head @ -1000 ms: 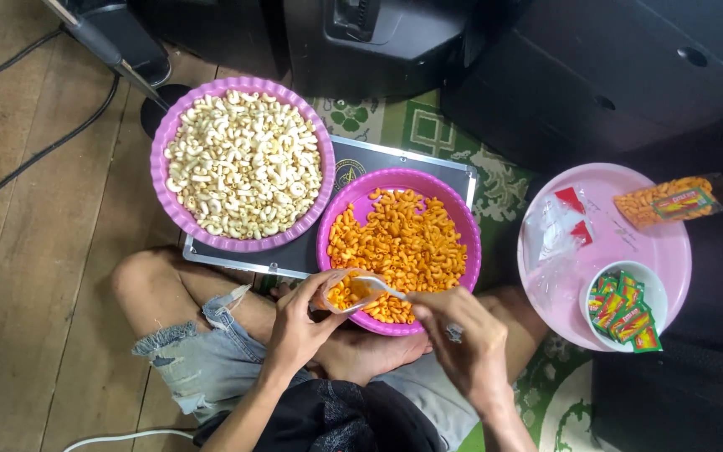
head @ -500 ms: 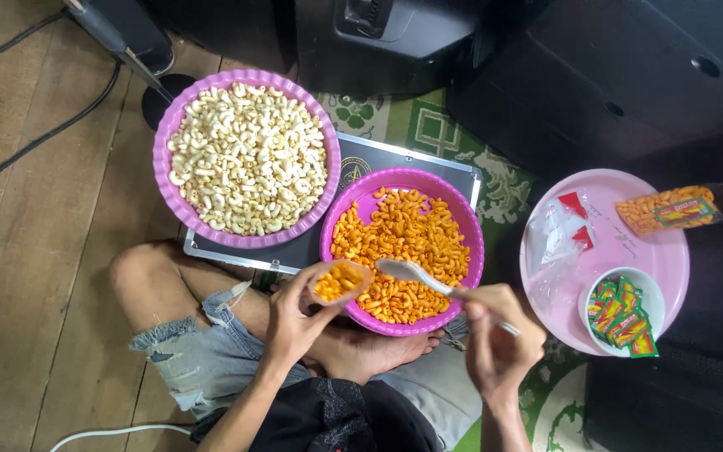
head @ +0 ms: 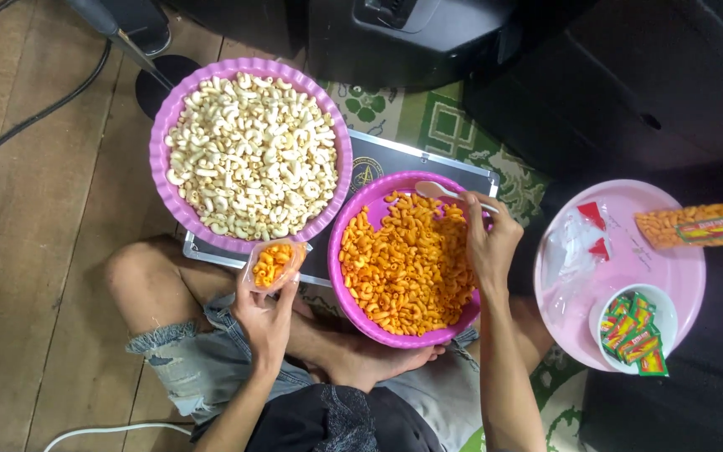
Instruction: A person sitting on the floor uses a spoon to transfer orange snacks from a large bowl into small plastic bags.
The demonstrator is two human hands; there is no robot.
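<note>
My left hand point(head: 263, 314) holds a small clear plastic bag point(head: 273, 263) partly filled with orange curled snacks, just below the rim of the purple bowl of pale curled snacks point(head: 250, 156). My right hand point(head: 489, 243) grips a white plastic spoon point(head: 443, 192) over the far edge of the purple bowl of orange curled snacks point(head: 407, 261). The spoon's scoop looks empty and points left. Both bowls rest on a dark flat case point(head: 378, 163) in front of my crossed legs.
A pink tray point(head: 671, 276) at right carries empty clear bags with red tops point(head: 581, 243), a filled sealed snack pack point(head: 689, 224) and a white bowl of small colourful sachets point(head: 634, 328). Black equipment stands behind. Cables run over the wooden floor at left.
My left hand has drawn the bag away from the orange bowl toward the left. My right hand has lifted the spoon from the bowl's near side to its far rim.
</note>
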